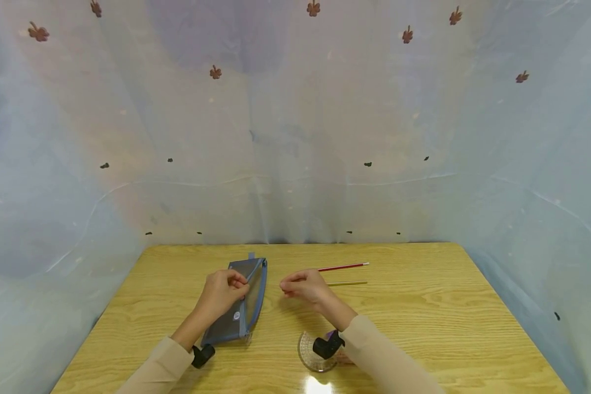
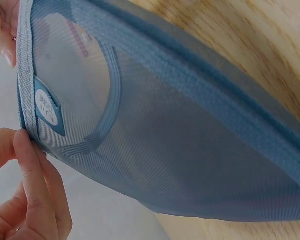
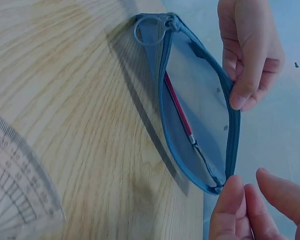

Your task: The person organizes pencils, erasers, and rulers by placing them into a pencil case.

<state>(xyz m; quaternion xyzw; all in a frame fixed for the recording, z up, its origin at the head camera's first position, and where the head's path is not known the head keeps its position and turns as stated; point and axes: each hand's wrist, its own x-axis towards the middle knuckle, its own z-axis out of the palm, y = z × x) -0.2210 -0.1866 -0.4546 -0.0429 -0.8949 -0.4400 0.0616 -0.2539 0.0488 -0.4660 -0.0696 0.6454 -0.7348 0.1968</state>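
A blue mesh zip pouch (image 1: 226, 317) lies on the table with its zipped mouth spread apart. My left hand (image 1: 222, 295) pinches one edge of that mouth between thumb and fingers. Just right of the pouch, my right hand (image 1: 305, 287) hovers with thumb and fingertips apart and nothing between them, as the right wrist view shows. A red pencil (image 3: 179, 107) shows inside the pouch's outline in the right wrist view; whether it lies in the pouch or behind the mesh I cannot tell. A clear ring hangs at the zip end (image 3: 150, 31).
Right of the pouch lie a red pencil (image 1: 345, 267) and a gold-coloured pencil (image 1: 347, 283), partly behind my right hand. A clear protractor (image 1: 307, 355) lies near the front, beneath my right wrist, with something purple and pink beside it. A pale curtain (image 1: 295, 137) hangs behind the table.
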